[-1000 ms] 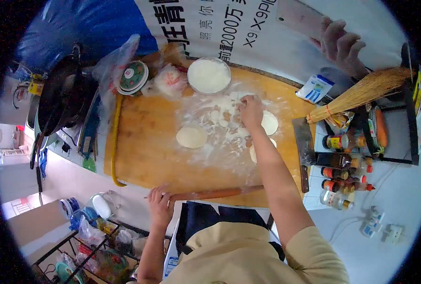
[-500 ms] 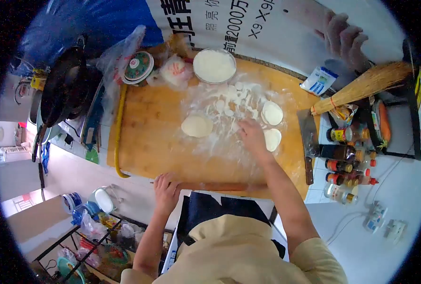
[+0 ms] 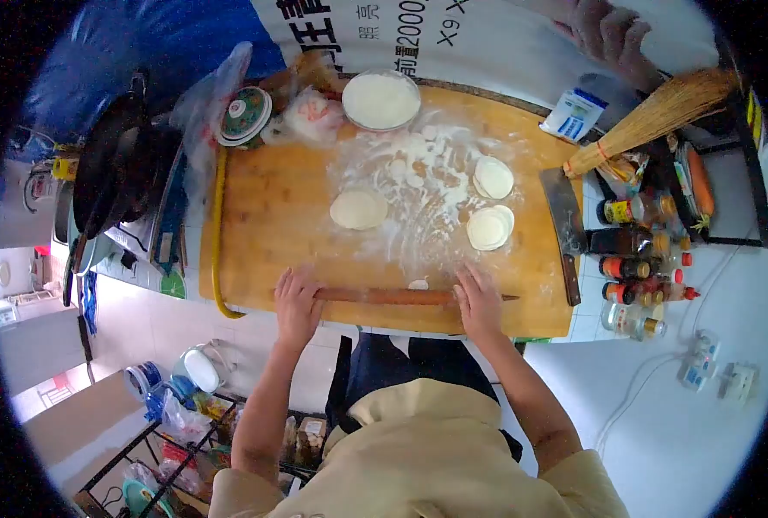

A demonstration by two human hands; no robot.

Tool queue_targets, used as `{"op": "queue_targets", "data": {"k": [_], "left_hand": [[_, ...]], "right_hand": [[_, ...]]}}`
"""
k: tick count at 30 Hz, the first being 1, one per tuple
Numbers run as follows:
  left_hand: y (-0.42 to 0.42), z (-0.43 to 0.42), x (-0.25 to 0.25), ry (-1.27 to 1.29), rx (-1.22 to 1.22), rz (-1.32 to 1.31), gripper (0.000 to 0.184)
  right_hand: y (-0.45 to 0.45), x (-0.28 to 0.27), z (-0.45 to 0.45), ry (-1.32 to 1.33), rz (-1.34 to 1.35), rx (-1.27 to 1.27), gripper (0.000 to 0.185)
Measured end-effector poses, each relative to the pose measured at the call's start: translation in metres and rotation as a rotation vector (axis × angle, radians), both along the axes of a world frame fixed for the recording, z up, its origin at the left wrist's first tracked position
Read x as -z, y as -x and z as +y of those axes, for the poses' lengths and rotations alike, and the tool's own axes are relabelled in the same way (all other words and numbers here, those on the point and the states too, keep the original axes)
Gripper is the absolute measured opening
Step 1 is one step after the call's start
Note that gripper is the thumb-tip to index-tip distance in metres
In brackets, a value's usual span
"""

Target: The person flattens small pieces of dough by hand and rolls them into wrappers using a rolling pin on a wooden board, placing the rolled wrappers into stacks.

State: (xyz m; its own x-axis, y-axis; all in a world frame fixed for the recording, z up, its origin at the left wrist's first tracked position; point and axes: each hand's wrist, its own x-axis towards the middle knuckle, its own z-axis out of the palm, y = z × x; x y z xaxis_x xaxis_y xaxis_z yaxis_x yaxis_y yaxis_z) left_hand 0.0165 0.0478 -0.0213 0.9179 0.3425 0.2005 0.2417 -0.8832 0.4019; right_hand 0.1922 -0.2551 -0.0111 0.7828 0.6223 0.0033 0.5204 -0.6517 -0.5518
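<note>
A brown wooden rolling pin [image 3: 388, 296] lies across the near part of the wooden board [image 3: 267, 203]. My left hand [image 3: 298, 302] is closed over its left end. Near its right end my right hand [image 3: 479, 300] grips it, and the tapered tip pokes out beyond the fingers. Touching or just behind the pin is a small white piece of dough [image 3: 418, 284]. One flat dough round [image 3: 358, 210] rests left of the scattered flour [image 3: 418, 164]. To the right are two overlapping groups of dough rounds, a farther group [image 3: 494, 177] and a nearer group [image 3: 490, 228].
A bowl of flour [image 3: 381, 100] stands at the board's far edge, with a lidded tin [image 3: 245, 113] to its left. On the right lie a cleaver [image 3: 563, 220], a straw brush [image 3: 651, 121] and several sauce bottles [image 3: 626, 242]. A black wok [image 3: 112, 173] is far left.
My right hand has come back from the floured area to the rolling pin's right end. The pin has moved forward onto the board, and a small dough piece now shows beside it.
</note>
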Motion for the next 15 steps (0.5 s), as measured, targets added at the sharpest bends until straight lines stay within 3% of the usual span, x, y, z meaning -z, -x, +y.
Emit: {"op": "queue_targets", "data": {"k": [3, 5, 6, 8, 9, 12, 15], "left_hand": [[-0.025, 0.003, 0.002, 0.058, 0.144, 0.107, 0.036], [-0.039, 0.0, 0.001, 0.093, 0.128, 0.154, 0.06], [-0.037, -0.002, -0.003, 0.089, 0.136, 0.157, 0.06], [-0.033, -0.007, -0.011, -0.009, 0.172, 0.283, 0.08], [-0.031, -0.005, -0.009, -0.018, 0.181, 0.271, 0.08], [-0.027, 0.003, 0.015, -0.071, 0.251, 0.331, 0.089], [-0.055, 0.013, 0.021, -0.196, 0.156, 0.298, 0.09]], "right_hand": [[-0.01, 0.006, -0.003, 0.205, -0.204, -0.032, 0.045], [-0.02, 0.01, -0.001, 0.164, -0.201, -0.015, 0.048], [-0.021, 0.012, -0.001, 0.123, -0.201, -0.002, 0.05], [-0.007, 0.014, -0.012, 0.208, -0.167, -0.038, 0.05], [-0.007, 0.014, -0.014, 0.294, -0.136, -0.084, 0.051], [-0.021, 0.016, -0.005, 0.227, -0.227, -0.056, 0.054], [-0.044, 0.012, 0.012, 0.243, -0.286, -0.024, 0.055]]}}
